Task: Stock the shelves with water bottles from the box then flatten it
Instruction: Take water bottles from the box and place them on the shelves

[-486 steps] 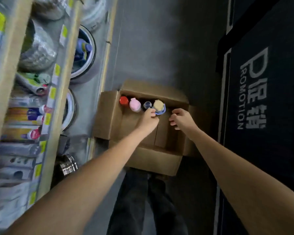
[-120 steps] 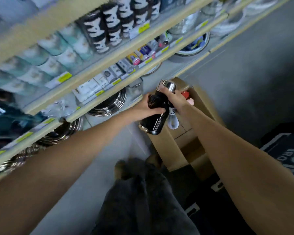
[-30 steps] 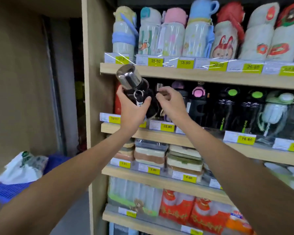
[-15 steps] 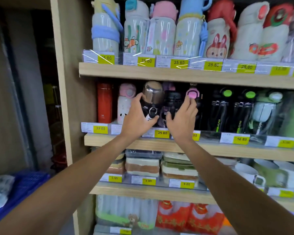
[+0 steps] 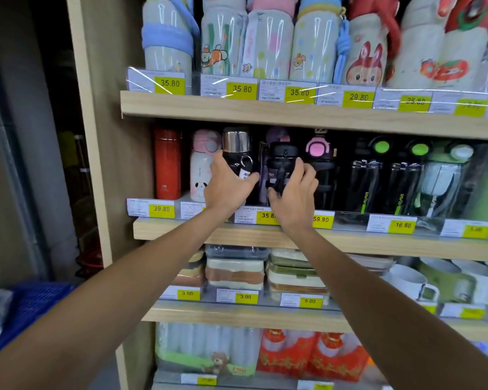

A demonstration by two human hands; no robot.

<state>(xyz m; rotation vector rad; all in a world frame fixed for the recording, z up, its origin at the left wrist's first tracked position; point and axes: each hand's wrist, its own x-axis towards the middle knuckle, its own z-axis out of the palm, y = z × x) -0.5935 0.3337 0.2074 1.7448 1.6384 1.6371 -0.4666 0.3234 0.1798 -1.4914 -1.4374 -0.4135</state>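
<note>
Both grips closed around bottles on the middle shelf [image 5: 237, 235]. Left hand [image 5: 228, 187] wrapped round the lower body of the steel-capped black bottle [image 5: 237, 153], thumb on its right side by the hang tag, fingers curled out of sight behind on the left. Right hand [image 5: 292, 192] cupped round the black-lidded bottle [image 5: 281, 161] just to the right, fingertips on its right shoulder, thumb low at the front near the dangling strap. Neither grip spread; each curled to the width of its bottle.

Steel-capped bottle upright, standing between the pink-and-white bottle [image 5: 202, 167] on the left and the black-lidded one on the right, behind the price strip. Base hidden by the hand, so cannot tell whether fully seated on the shelf. Box not in view.

Likely step: settling the new bottle into the row while making room with the neighbour. To do well:
- Press down lightly to confirm a flat base before letting go.
- Nudge the black-lidded bottle right only as far as needed, short of the pink-capped bottle [image 5: 319, 159] beside it.
- Turn label and tag to face front, clear of the price tag [image 5: 261, 215] below.
- Open fingers straight back toward the near side, no sideways drag, so nothing topples.
- Keep the strap from snagging on withdrawal.
</note>
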